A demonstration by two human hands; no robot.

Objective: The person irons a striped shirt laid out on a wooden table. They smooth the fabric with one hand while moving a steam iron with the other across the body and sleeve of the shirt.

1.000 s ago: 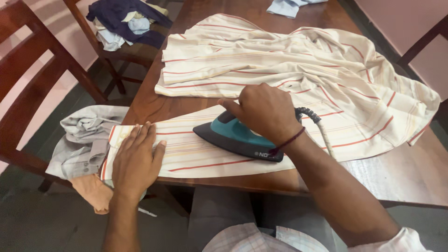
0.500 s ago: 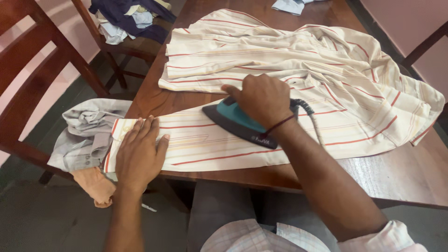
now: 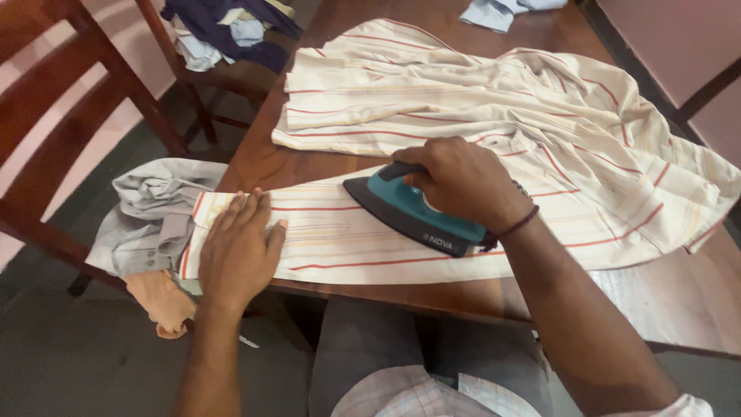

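Across the middle of the frame, a cream shirt (image 3: 494, 116) with red stripes lies spread over the wooden table (image 3: 664, 293), its sleeve (image 3: 347, 239) stretched flat toward the lower left edge. On that sleeve sits a teal and black iron (image 3: 413, 216), nose pointing to the left of the frame, and the right hand (image 3: 463, 181) has its fingers wrapped tight round the handle. A dark thread band circles that wrist. The left hand (image 3: 235, 255) lies palm down on the cuff end of the sleeve, fingers straight and close together, pressing the cloth flat and gripping nothing. Just left of it, a crumpled grey garment (image 3: 150, 212) hangs off the table corner, with a tan cloth (image 3: 162, 301) drooping beneath. At the upper left, a wooden chair (image 3: 208, 77) carries a heap of dark blue and pale clothes (image 3: 231, 31). Along the top edge, a light blue cloth (image 3: 494, 11) rests on the table.
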